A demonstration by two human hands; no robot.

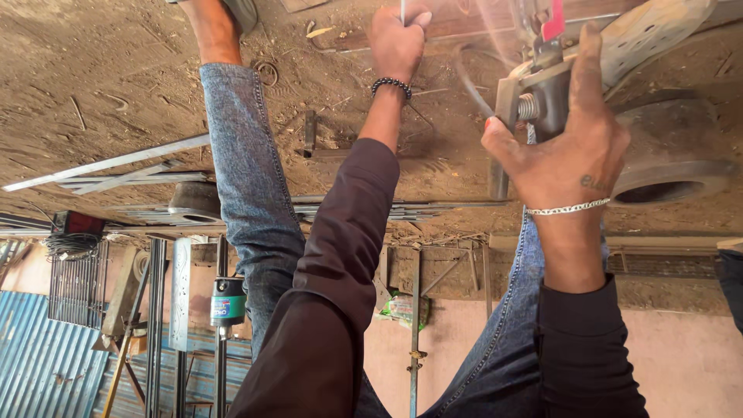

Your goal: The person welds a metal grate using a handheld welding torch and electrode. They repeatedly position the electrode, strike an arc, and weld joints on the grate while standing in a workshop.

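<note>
Upside-down head view, dirt ground (101,70) on top. Left hand (397,42), beaded band at the wrist, fist closed tight around a thin metal rod (402,9) at the frame's top edge. Right hand (569,147) wrapped on a grey tool body (546,93) with a threaded stud (probably an angle grinder, blurred), index finger stretched along it, thumb hooked underneath. Metal ring (669,166) flat on the ground just beside that hand. Steel strips (116,166) further left, well apart.

Matt grey metal clamp (542,97), dusty ground (101,85)
</note>
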